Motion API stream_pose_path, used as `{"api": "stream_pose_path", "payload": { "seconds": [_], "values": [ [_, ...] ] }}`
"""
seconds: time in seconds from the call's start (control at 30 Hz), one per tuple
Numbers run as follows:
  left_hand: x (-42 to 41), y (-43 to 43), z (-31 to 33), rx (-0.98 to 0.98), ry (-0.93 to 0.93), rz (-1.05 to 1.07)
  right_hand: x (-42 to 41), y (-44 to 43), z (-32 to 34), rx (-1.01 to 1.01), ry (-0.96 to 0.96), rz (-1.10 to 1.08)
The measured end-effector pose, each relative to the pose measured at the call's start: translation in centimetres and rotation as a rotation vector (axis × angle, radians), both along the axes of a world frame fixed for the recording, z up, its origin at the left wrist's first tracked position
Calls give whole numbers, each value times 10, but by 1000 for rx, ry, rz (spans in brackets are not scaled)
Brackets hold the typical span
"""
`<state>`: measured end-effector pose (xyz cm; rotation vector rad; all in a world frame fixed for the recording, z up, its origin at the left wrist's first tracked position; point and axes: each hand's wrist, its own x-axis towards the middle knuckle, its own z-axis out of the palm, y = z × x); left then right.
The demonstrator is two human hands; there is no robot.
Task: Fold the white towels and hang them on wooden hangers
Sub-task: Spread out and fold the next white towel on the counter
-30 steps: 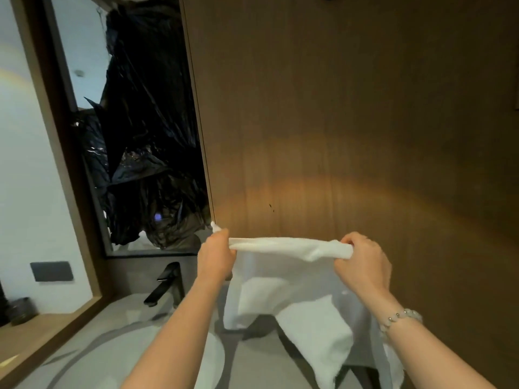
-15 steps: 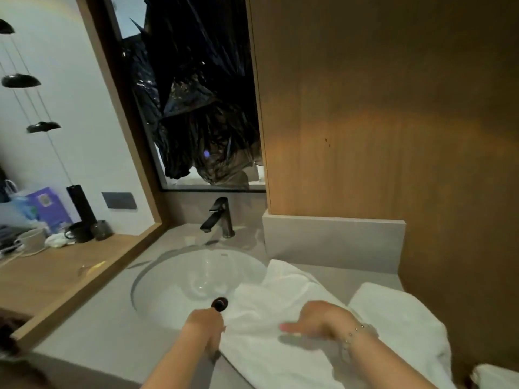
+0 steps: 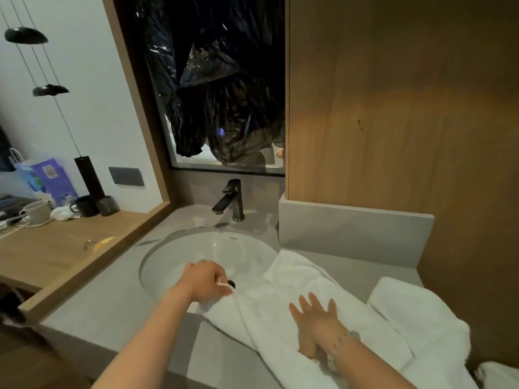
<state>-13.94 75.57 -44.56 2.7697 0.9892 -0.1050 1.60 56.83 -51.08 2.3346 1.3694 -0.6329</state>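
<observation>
Towel (image 3: 266, 304) now down from the air — I've got it spread on the counter (image 3: 98, 318), one end over the sink (image 3: 182, 248). Left hand (image 3: 203, 280) pinches its edge; right hand (image 3: 314, 324) flat on it, fingers spread.

Wood panel wall (image 3: 393, 108) right, white wall (image 3: 84, 108) left, black plastic (image 3: 222, 88) across glass pane behind, grey counter (image 3: 112, 313) with sink (image 3: 193, 248), black tap (image 3: 232, 199), wooden desk (image 3: 56, 256) left, dim warm light

My left hand (image 3: 203, 280) pinches the white cloth towel (image 3: 269, 300); my right hand (image 3: 316, 324) presses it onto the grey worktop (image 3: 112, 313).
</observation>
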Motion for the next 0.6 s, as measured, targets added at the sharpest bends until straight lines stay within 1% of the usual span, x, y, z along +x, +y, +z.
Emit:
{"api": "stream_pose_path", "payload": {
  "seconds": [0.07,0.1,0.17,0.2,0.23,0.27,0.3,0.37,0.43,0.53,0.6],
  "values": [
    [28,0,0,-43,-155,-20,5,0,13,-5,21,29],
    [43,-3,0,-69,-217,-36,13,3,21,50,74,-9],
    [72,-8,-3,-148,-325,-37,36,11,34,265,177,-165],
    [85,-11,-4,-196,-372,-11,47,16,41,398,161,-234],
    [97,-13,-7,-227,-417,14,60,24,43,514,104,-277],
    [107,-14,-11,-250,-452,44,73,32,42,602,56,-312],
    [115,-15,-16,-272,-484,73,86,42,39,665,48,-349],
    [130,-15,-30,-374,-562,141,104,62,30,697,108,-406],
    [142,-10,-45,-543,-637,231,118,83,14,661,213,-437],
    [146,2,-56,-728,-582,248,132,112,-8,659,396,-479],
    [136,6,-54,-890,-542,225,135,127,-15,681,468,-481]
  ]
}}
